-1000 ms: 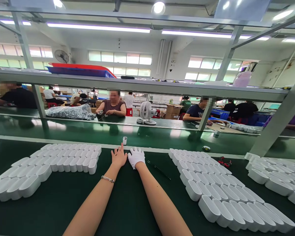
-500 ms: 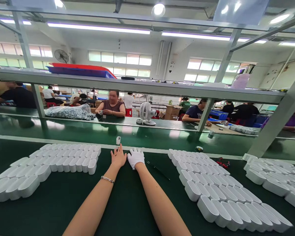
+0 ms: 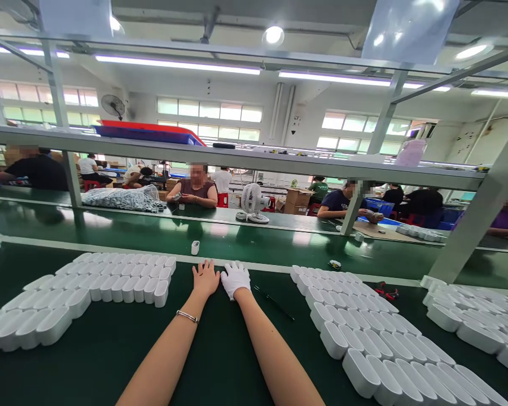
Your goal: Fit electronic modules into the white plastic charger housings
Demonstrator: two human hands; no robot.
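Observation:
My left hand (image 3: 206, 277), bare with a bangle on the wrist, lies palm down on the dark green bench (image 3: 224, 361), fingers spread. Beside it my right hand (image 3: 236, 279), in a white glove, also rests flat with its fingers extended. Neither holds anything. Just beyond my left fingertips, a small white housing (image 3: 195, 247) stands on the green belt (image 3: 245, 245), apart from the hand. A thin dark tool like a tweezer or screwdriver (image 3: 275, 303) lies to the right of the glove.
Rows of white oval cups (image 3: 127, 285) stand at left, with more white oval cups (image 3: 364, 332) at right. Red-handled pliers (image 3: 386, 291) lie behind the right rows. A small yellow-and-black part (image 3: 334, 264) sits by the belt edge. A metal post (image 3: 478, 208) rises at right; co-workers sit opposite.
The white housing and the yellow-and-black part have shifted left along the belt. My hands stay flat in place, while the view has tilted slightly upward.

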